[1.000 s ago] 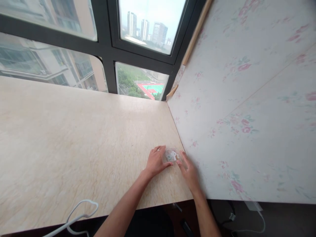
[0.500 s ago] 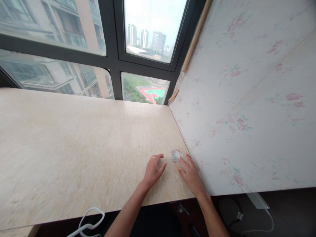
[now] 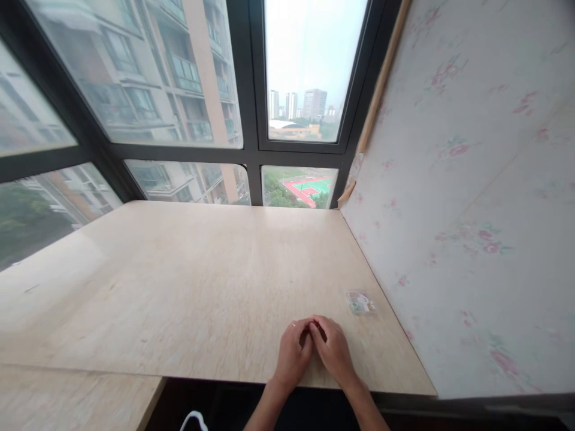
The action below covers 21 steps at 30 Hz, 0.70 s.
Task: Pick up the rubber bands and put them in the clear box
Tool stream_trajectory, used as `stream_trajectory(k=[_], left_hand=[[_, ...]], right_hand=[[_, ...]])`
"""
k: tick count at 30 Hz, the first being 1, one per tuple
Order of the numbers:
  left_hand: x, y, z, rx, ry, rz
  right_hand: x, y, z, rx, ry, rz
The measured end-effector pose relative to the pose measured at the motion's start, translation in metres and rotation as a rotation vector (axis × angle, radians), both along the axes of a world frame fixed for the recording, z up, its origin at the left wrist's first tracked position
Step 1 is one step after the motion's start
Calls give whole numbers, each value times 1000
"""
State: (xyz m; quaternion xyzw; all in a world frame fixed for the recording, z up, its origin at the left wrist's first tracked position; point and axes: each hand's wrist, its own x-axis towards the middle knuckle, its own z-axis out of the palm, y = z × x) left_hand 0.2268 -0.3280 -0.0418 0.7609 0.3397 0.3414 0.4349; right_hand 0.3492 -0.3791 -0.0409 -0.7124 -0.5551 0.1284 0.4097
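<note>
Touching near one box (image 3: 360,303), two hands (image 3: 293,354) (image 3: 335,350)

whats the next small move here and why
Perhaps part the left grip and right grip slightly: they meet at the fingers, so I cannot tell whether anything is between them, while the small clear box lies apart on the counter, nearer the right one.

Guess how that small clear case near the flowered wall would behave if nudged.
The clear case would probably slide rather than roll or tip, since it lies low and flat-sided. Its straight edges suggest stiffness, and its see-through look hints at lightweight plastic.
</note>
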Motion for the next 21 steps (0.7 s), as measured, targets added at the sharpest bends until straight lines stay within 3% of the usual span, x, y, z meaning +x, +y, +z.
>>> stream_trajectory(k=[6,21], left_hand=[[-4,-3,-4,-29,5,79],[-1,-6,-1,31,51,92]], right_hand=[[5,10,2,-131,-59,25],[12,2,-6,-46,-88,90]])
